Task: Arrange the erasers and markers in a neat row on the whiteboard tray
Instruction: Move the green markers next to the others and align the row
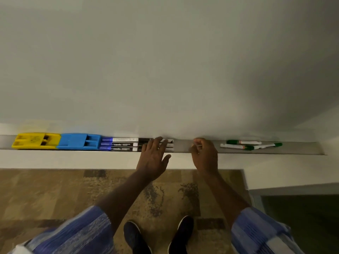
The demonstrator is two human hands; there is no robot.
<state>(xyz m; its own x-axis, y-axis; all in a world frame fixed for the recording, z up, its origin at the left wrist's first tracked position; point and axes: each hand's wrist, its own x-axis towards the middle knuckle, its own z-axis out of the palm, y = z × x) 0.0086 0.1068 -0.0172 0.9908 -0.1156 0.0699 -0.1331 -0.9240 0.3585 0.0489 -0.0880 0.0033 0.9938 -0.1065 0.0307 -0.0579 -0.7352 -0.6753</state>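
On the grey whiteboard tray [183, 146] a yellow eraser [35, 141] lies at the far left with a blue eraser [78, 141] touching its right end. Right of that, three blue-capped markers [119, 144] lie side by side, followed by black-capped markers [169, 144] partly hidden under my left hand [154, 156], whose spread fingers rest flat on them. My right hand [204, 154] hovers over the bare middle of the tray with fingers curled and nothing seen in it. Three green markers [249, 144] lie loosely crossed further right.
The whiteboard [165, 70] rises directly behind the tray. A white ledge [73, 159] runs below it, then patterned carpet [45, 195] where my shoes [157, 235] stand. A dark opening [302, 217] sits at lower right past the wall corner.
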